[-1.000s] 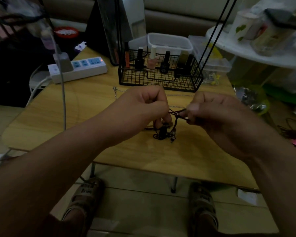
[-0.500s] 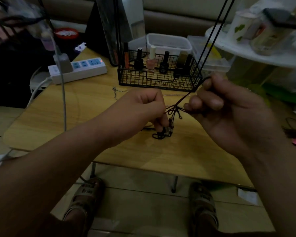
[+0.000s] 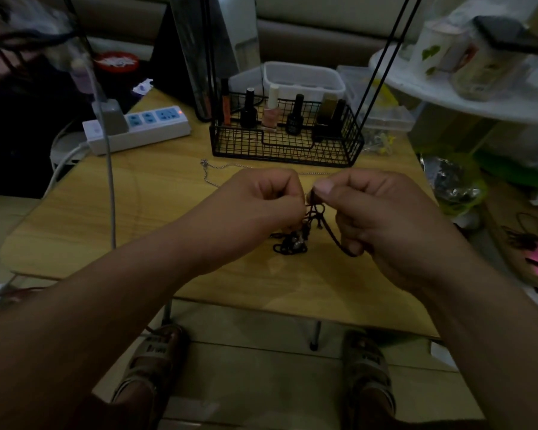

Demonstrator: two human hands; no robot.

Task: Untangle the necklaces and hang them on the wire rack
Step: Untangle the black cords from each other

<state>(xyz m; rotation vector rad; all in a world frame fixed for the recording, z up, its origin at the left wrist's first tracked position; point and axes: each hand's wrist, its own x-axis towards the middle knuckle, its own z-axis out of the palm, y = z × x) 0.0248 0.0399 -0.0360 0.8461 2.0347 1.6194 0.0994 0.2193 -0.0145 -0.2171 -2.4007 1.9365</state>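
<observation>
- Now, head view: both hands work over the middle of the wooden table [image 3: 131, 218], fists level and nearly meeting.
- left hand [image 3: 261, 200]: the fingers are curled in, pinching the upper strands of the cord tangle [image 3: 292, 243]. The exact pinch point is hidden under the fist.
- right hand [image 3: 382, 218]: the thumb is pressed to the forefinger, clamped on a strand at the top of the knot. The lower fingers hook a loop of the same dark cord that sags down to the right.
- cord tangle: it hangs in the gap between the fists and just below them. Its beaded lower clump rests on the table, nearer the left hand.
- Key relation: the knot sits between the two thumbs and the strands run roughly left to right. I judge the next pull goes sideways, hands apart, with the right hand leading since it carries the free loop.
- silver chain [image 3: 212, 173]: it lies flat beyond the fists, between them and the wire rack [image 3: 280, 147], and is partly hidden by the hands.
- wire rack: it stands at the back of the table holding nail-polish bottles [image 3: 269, 113]. No necklace shows on it.
- Against half a second ago: the right hand was lifted toward the rack, drawing a strand taut on a diagonal. It has dropped level with the left, and the strand now sags. The left hand and the clump have barely shifted.
</observation>
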